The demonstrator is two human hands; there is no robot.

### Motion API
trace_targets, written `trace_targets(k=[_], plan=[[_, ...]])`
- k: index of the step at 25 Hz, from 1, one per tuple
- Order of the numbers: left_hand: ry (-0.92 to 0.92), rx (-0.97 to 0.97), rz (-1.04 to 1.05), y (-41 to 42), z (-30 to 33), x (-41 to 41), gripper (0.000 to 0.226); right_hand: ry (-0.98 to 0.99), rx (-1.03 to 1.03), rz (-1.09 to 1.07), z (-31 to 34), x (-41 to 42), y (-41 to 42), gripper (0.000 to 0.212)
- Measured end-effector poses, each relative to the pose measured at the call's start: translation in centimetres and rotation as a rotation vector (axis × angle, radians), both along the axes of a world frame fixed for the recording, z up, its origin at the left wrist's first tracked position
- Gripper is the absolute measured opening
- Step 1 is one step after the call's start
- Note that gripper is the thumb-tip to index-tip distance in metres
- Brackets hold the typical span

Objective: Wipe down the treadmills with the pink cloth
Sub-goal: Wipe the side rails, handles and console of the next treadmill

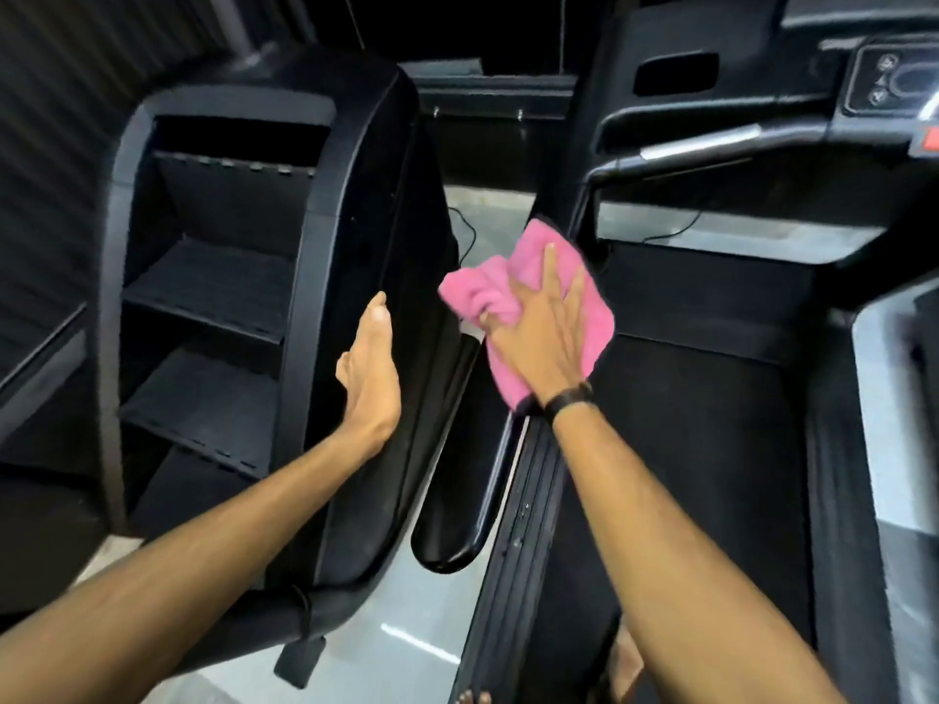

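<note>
A person is looking down at two dark gym machines, and the account runs left to right. At nine o'clock a tall black stair-climber machine with ribbed steps (pixel 213 297) is standing beside the treadmill. The left hand (pixel 370 368) is resting flat on that machine's glossy black side panel (pixel 401 276), fingers straight and gripping nothing. Just past centre, at about one o'clock from the left hand, the right hand (pixel 546 337) is pressing the crumpled pink terry cloth (pixel 528 307) against the black treadmill's left side rail (pixel 538 480) near the foot of its upright; the fingers are spread over the cloth and the thumb appears to be pinching a fold. A black wristband (pixel 569 398) is sitting on that wrist. The loose bunch of cloth at ten o'clock of the hand is hanging free, so it is likely to slip out or smear rather than wipe. The black upright post (pixel 584 195) at twelve o'clock is blocking a straight forward stroke, and thin black cables (pixel 676 231) are lying on the grey floor beyond it, where the cloth could snag. At three o'clock the black rubber running belt (pixel 711 449) is lying flat; at one o'clock the silver-banded handlebar (pixel 701 144) and button console (pixel 884 83) are apparently waiting to be wiped.
</note>
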State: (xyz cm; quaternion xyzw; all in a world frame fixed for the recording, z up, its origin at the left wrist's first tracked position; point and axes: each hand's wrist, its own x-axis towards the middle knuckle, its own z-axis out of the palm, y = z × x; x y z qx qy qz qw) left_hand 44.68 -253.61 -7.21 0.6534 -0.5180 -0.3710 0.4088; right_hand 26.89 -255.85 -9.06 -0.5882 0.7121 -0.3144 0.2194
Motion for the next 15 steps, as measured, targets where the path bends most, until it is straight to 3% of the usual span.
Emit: trace_targets(k=[2, 4, 7, 13, 15], plan=[[0.014, -0.028, -0.04, 0.8, 0.7, 0.4, 0.075, 0.167, 0.028, 0.029, 1.0, 0.4, 0.0, 0.066], [0.019, -0.069, -0.052, 1.8, 1.0, 0.0, 0.077, 0.339, -0.091, 0.156, 0.9, 2.7, 5.5, 0.068], [0.001, -0.035, -0.059, 2.2, 1.4, -0.8, 0.076, 0.399, -0.14, 0.434, 0.3, 3.5, 11.1, 0.06], [-0.066, 0.003, 0.044, 2.4, 3.1, -3.3, 0.053, 0.482, 0.006, 0.372, 1.4, -5.3, -8.6, 0.057], [-0.056, 0.002, 0.033, 2.6, 2.7, -4.0, 0.06, 0.512, 0.002, 0.4, 1.2, -5.5, -9.0, 0.056]])
